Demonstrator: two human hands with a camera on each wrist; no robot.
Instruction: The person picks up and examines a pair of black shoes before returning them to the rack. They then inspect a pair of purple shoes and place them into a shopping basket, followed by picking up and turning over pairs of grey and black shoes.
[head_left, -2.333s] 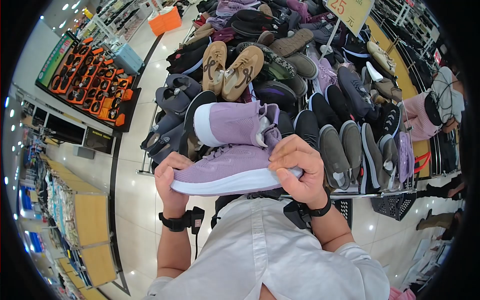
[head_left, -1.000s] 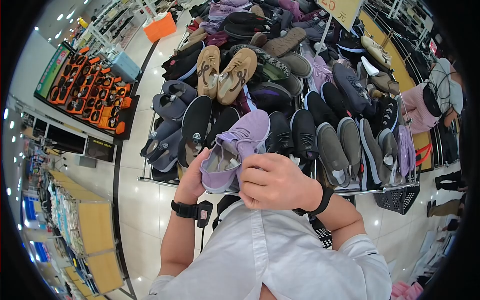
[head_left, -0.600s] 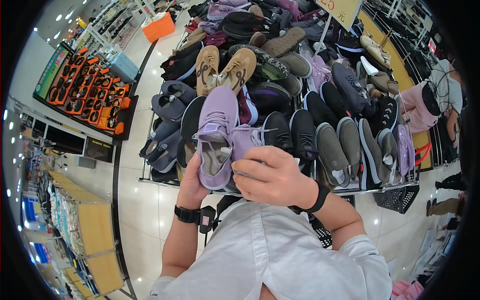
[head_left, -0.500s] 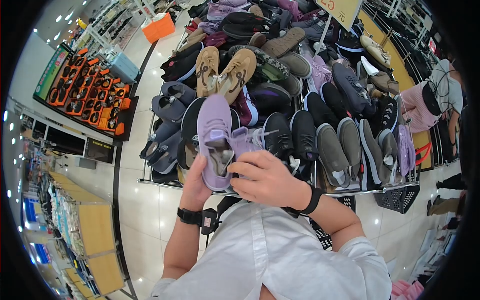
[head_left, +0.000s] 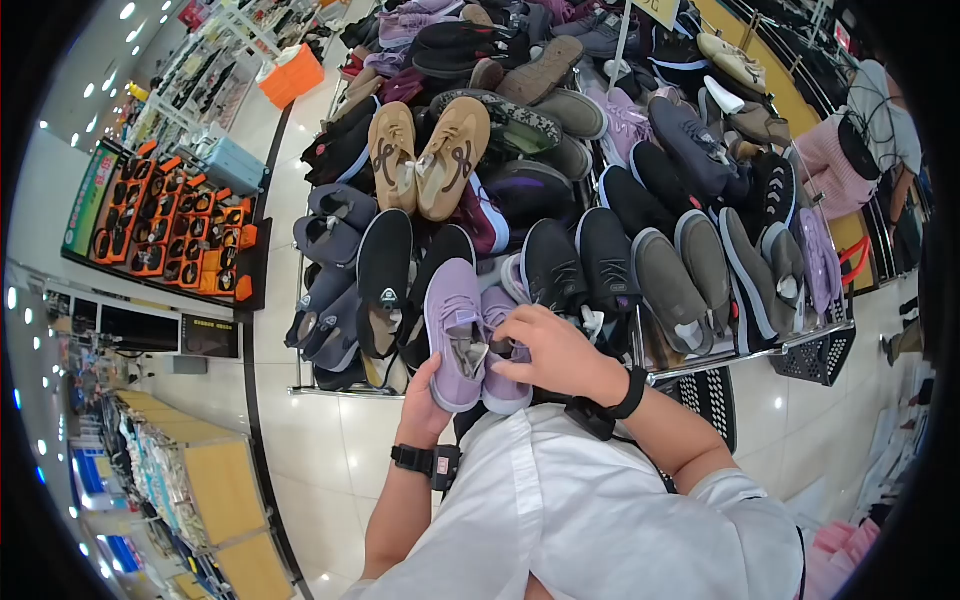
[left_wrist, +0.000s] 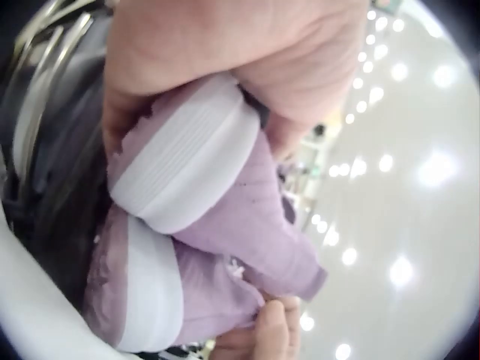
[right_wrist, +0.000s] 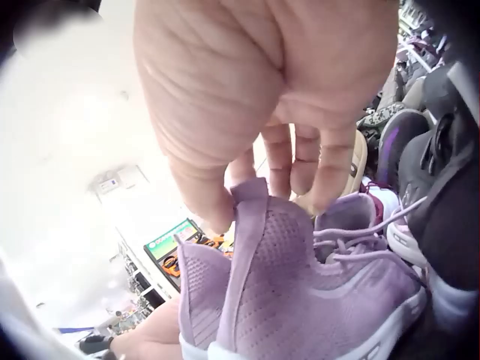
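Note:
Two lilac sneakers with white soles are held side by side over the rack's front edge, toes pointing away. My left hand (head_left: 425,405) grips the left sneaker (head_left: 456,345) near its heel; in the left wrist view that hand (left_wrist: 240,60) curls round the heel, above the white sole (left_wrist: 187,157). My right hand (head_left: 558,352) pinches the collar of the right sneaker (head_left: 505,385). The right wrist view shows the right hand (right_wrist: 262,97) with thumb and a finger at the heel tab (right_wrist: 251,195) of that lilac sneaker (right_wrist: 300,300). White stuffing shows inside the left sneaker.
Rows of shoes lie on a metal rack, with tan sneakers (head_left: 452,160), black slip-ons (head_left: 384,270) and grey slip-ons (head_left: 665,290) around the held pair. A black basket (head_left: 815,357) hangs at right. Another person (head_left: 840,185) stands at the right side.
The lilac pair was held sideways, sole toward me, then turned with toes away. It has since come lower and nearer my body. Both hands moved down with it, and the view has shifted.

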